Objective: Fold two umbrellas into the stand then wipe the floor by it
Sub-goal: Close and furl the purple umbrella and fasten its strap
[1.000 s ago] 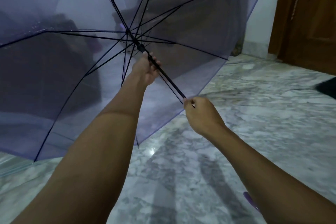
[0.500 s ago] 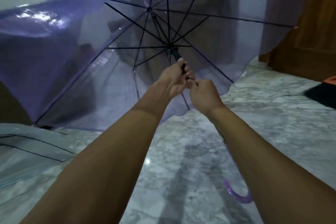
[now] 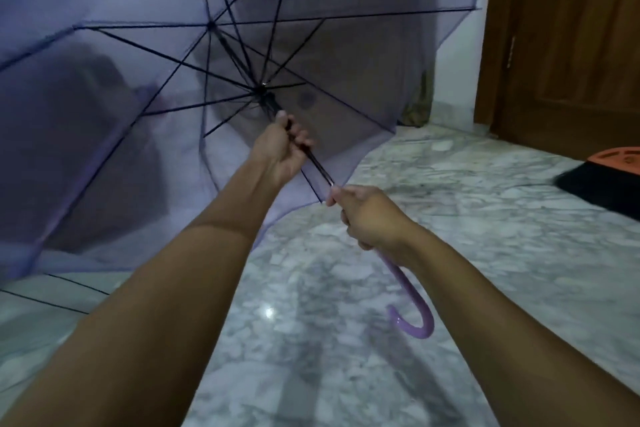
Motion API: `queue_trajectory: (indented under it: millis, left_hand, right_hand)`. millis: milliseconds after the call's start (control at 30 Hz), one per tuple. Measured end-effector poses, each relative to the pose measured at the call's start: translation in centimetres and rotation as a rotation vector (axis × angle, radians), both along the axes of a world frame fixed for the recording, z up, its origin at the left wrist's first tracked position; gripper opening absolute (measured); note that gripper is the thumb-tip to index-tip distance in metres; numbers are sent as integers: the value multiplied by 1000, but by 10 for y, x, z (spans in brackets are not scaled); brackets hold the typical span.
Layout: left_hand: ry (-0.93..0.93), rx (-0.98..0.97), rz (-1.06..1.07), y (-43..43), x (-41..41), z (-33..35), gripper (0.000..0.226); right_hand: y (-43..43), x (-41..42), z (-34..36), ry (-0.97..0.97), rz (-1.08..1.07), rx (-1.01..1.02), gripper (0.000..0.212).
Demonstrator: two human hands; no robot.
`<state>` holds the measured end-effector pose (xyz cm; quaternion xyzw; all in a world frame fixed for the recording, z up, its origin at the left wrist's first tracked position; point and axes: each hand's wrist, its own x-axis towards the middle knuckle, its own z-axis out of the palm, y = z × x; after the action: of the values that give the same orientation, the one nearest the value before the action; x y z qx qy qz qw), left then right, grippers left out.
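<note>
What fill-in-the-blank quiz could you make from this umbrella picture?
The umbrella is ____, not folded.
The left hand grips its thin black ____.
The hooked handle below the right hand is coloured ____.
Missing words: open; shaft; purple.

Umbrella canopy (image 3: 104, 97) past top and left edges; broom (image 3: 604, 185) half off right.

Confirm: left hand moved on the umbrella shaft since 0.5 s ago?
Yes. Judged against the right hand, the left hand sits farther up the shaft; they touched then.
</note>
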<state>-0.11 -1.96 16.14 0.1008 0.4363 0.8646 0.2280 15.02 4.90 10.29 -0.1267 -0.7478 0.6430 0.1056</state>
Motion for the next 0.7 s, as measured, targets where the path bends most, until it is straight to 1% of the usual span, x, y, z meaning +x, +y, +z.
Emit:
queue_trajectory:
  millis: [67,100,167,233,333,400,433,500,600,700]
  left_hand:
    - [-1,-62,-78,13,21,-4,42]
    - [1,-96,-112,20,29,-4,41]
    - [26,-148,-144,28,34,-1,39]
    - [27,-131,-113,24,27,4,40]
    - [20,-68,-74,9,11,4,42]
    - [17,-50,-14,-3,2,4,42]
    - [12,-40,23,-9,-3,5,42]
    - [-1,-3,68,-19,-12,8,43]
    - [-40,21,114,-22,-12,10,44]
    - [-47,-48,110,-9,5,7,43]
  right_hand:
    - [4,-16,18,22,-105,45,36]
    - [7,-21,27,22,-142,17,38]
    - [7,-25,35,32,-150,-75,41]
    - [2,-20,32,65,-97,-89,37]
    - [-8,-1,19,70,17,-85,18]
    - [-8,13,12,-19,138,-166,28]
    - [-7,20,9,-61,201,-169,31]
    - [-5,27,4,-86,236,-28,31]
    - [-4,26,3,-11,124,177,38]
    - [-3,20,10,27,50,185,42]
